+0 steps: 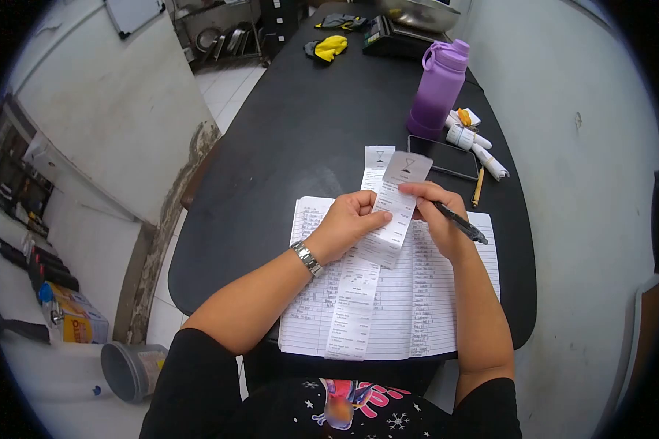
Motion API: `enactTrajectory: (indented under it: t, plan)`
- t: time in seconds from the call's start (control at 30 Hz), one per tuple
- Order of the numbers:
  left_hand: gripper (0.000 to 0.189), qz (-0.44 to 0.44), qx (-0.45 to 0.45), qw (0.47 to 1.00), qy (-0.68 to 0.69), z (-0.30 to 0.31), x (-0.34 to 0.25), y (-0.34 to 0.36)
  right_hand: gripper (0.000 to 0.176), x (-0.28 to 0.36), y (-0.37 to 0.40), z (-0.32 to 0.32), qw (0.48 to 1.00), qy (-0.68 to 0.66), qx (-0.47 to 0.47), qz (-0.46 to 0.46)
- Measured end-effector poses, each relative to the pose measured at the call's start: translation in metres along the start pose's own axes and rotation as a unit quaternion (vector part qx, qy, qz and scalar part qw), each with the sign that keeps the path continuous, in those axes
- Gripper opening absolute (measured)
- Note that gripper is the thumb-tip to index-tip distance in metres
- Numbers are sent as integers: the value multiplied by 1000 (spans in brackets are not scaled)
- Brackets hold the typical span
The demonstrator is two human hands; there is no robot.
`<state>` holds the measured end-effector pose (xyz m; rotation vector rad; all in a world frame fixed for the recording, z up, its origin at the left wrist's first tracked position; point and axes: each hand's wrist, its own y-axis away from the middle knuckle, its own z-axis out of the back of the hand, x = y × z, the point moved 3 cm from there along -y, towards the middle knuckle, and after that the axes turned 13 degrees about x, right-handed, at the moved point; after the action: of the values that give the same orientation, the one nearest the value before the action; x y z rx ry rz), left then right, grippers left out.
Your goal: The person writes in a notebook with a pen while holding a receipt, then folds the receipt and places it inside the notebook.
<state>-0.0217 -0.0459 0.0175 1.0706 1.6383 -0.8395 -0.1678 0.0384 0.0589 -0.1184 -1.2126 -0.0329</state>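
A printed paper receipt (404,174) is pinched between the thumb and fingers of my left hand (342,228), which has a metal watch (307,259) at the wrist. My right hand (444,227) touches the receipt's right edge with thumb and fingertip, and a black pen (463,223) rests in the same hand, pointing down to the right. Beneath both hands lies an open lined notebook (436,322) with handwritten columns. A long receipt strip (353,311) hangs across its left page, and another receipt end (378,158) shows behind the held one; whether these join is hidden.
Beyond the notebook on the black table (271,154) are a dark phone (444,156), a purple bottle (439,88), white paper rolls (470,137) and a yellow pencil-like stick (478,186). Yellow-grey gloves (328,49) and a scale (395,40) with a metal bowl (419,12) stand farther back.
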Motion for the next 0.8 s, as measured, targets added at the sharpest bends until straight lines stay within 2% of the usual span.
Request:
enactTrajectory:
  t: [0.33,0.8]
  plan:
    - [18,-5,9,1000,-6,3,5,-1,28,-1,0,2,999,-18,-17,26]
    - [8,-2,-25,1000,6,8,13,-4,30,1,0,6,1000,-5,-26,8]
